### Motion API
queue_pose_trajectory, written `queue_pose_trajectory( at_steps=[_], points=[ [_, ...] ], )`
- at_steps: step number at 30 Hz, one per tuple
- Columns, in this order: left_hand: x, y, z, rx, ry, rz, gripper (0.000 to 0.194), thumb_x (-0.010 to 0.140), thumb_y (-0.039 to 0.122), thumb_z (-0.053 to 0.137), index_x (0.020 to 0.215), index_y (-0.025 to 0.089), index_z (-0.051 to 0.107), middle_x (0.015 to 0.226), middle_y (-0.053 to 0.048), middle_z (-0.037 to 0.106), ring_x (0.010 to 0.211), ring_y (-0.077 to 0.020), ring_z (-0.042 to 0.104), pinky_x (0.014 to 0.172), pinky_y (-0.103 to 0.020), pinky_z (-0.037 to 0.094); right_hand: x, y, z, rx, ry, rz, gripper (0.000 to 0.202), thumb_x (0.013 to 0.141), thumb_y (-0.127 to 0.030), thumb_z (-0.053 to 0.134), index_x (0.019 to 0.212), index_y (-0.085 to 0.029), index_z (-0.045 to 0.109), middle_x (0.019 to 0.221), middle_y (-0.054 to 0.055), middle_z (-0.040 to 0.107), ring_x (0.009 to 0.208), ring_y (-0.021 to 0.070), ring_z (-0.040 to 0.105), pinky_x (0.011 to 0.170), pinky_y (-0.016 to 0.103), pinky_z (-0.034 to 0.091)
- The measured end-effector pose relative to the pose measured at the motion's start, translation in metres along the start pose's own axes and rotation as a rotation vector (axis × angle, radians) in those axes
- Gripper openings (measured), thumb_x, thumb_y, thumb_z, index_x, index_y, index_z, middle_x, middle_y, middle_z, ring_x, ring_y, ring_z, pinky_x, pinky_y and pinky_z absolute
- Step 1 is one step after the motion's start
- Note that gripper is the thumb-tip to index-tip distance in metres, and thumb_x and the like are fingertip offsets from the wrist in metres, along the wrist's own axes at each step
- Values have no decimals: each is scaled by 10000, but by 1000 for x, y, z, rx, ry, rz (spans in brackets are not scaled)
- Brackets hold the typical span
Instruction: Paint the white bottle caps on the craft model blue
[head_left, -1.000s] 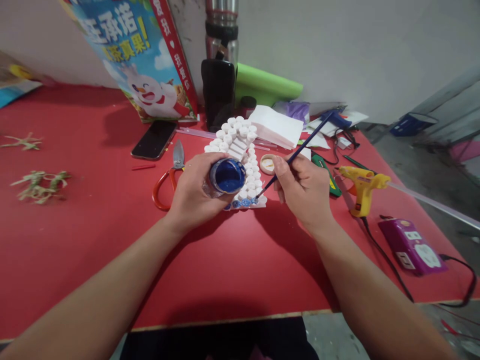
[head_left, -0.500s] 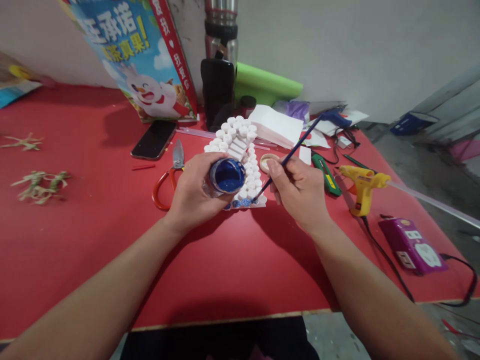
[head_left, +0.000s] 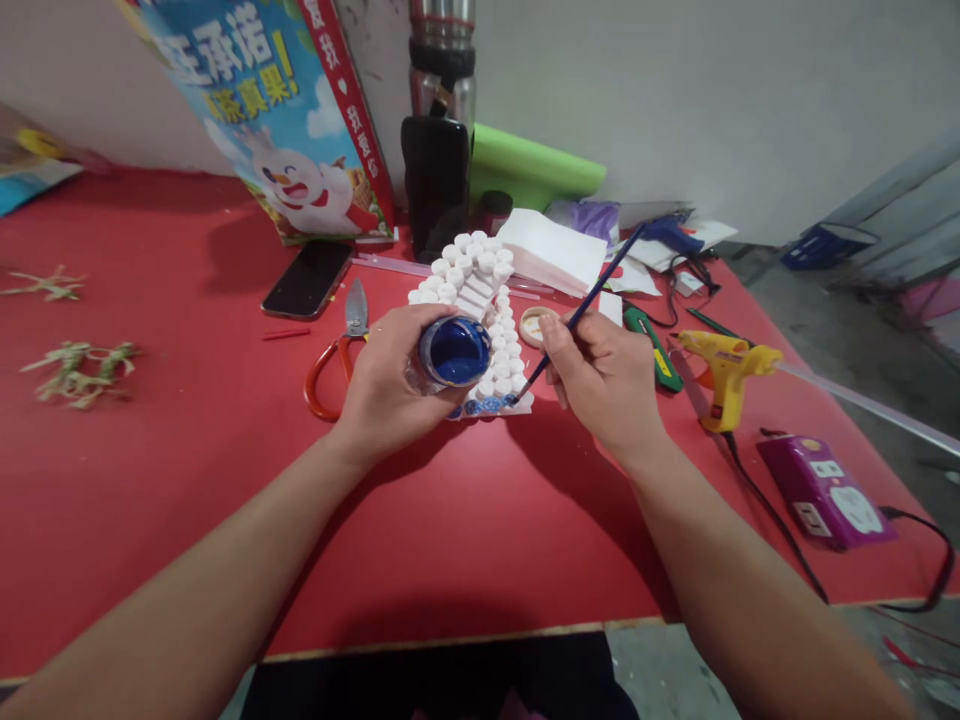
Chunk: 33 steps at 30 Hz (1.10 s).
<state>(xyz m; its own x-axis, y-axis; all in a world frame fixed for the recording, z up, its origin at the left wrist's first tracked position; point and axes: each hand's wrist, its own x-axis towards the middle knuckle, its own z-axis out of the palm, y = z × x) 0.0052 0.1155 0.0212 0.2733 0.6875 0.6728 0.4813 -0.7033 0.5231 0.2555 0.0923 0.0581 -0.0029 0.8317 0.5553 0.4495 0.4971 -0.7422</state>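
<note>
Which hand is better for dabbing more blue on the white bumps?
Probably the right hand: it holds the paintbrush, tip at the white model. The left hand is busy holding the paint jar.

Open blue-paint jar (head_left: 455,354), brush (head_left: 600,287) slanting down to white pebbled model (head_left: 507,350), front row (head_left: 489,405) mostly blue

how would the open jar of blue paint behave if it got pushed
The jar is probably stiff, judging by its glassy-looking wall. Uncapped, it would likely spill its blue paint if tilted. Its round rim suggests it may roll if toppled.
</note>
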Motion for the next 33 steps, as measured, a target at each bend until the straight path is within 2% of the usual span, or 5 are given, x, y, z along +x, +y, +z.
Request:
queue_pose_trajectory(
  at_steps=[6, 11, 15, 27, 33],
  points=[
    [0, -1, 0, 13, -12, -12, 560, 912, 334, 910, 1419, 261, 683, 1425, -124, 828, 1321, -356, 809, 1205, -535, 631, -3, 0, 3, -16, 16, 7, 629, 1130, -721, 667, 710, -267, 551, 553, -37, 566, 445, 122, 466, 452, 308, 329],
    [0, 0, 0, 11, -8, -15, 549, 920, 335, 900, 1419, 257, 685, 1421, -125, 830, 1318, -352, 811, 1193, -529, 636, -5, 4, 5, -11, 16, 26, 653, 1112, -725, 698, 685, -257, 536, 663, -3, 659, 500, 124, 528, 467, 303, 374],
    [1, 2, -1, 11, -9, -6, 541, 915, 331, 905, 1408, 252, 695, 1406, -122, 833, 1304, -352, 815, 1184, -525, 639, -5, 3, 4, -10, 12, 34, 643, 1117, -730, 689, 703, -257, 558, 620, -17, 608, 500, 127, 517, 468, 300, 357],
    [0, 0, 0, -3, -6, -3, 561, 899, 317, 930, 1408, 245, 704, 1416, -123, 828, 1315, -354, 812, 1194, -515, 633, -5, 3, 4, -27, -2, 49, 639, 1102, -784, 672, 752, -252, 618, 667, -3, 642, 521, 130, 507, 482, 310, 340],
    [1, 1, 0, -1, -17, -16, 551, 906, 325, 918, 1405, 258, 695, 1419, -114, 824, 1313, -348, 809, 1194, -517, 633, -4, 4, 2, -37, -1, 40, 644, 1110, -747, 686, 708, -257, 572, 630, -11, 610, 524, 137, 513, 492, 313, 345]
  ],
)
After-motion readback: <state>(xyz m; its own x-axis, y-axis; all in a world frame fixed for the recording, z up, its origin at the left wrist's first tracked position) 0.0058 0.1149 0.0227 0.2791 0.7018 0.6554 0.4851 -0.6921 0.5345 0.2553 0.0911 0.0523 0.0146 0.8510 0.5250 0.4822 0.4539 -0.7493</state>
